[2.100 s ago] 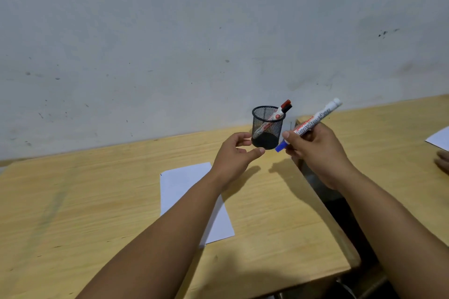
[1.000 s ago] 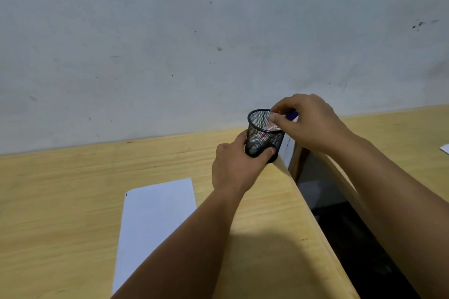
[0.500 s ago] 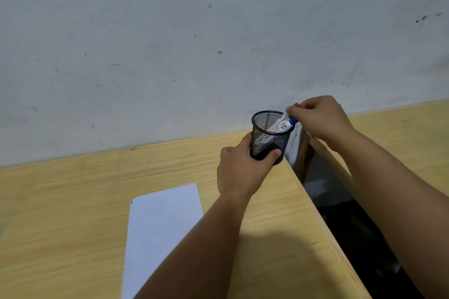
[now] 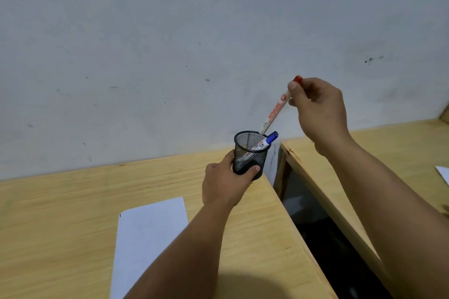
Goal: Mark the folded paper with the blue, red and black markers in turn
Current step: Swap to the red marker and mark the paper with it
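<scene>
While the left hand (image 4: 224,183) gripped the mesh cup (image 4: 250,156), the right hand (image 4: 315,107) pinched the red marker (image 4: 274,110), slanting upper right, paper (image 4: 150,233) lower left.

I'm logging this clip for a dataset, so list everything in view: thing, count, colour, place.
red marker: one, white barrel with red cap, lifted by its cap end, lower end at the holder's rim
blue marker: one, white barrel with blue cap, leaning in the holder, cap past the rim
pen holder: one, black mesh, at the desk's far right corner
folded paper: one, white, flat on the near desk
desk: one, light wood, against the wall
second desk: one, light wood, to the right across a gap
wall: one, grey-white, behind
left hand: one, gripping the holder
right hand: one, fingers pinching the red marker
</scene>
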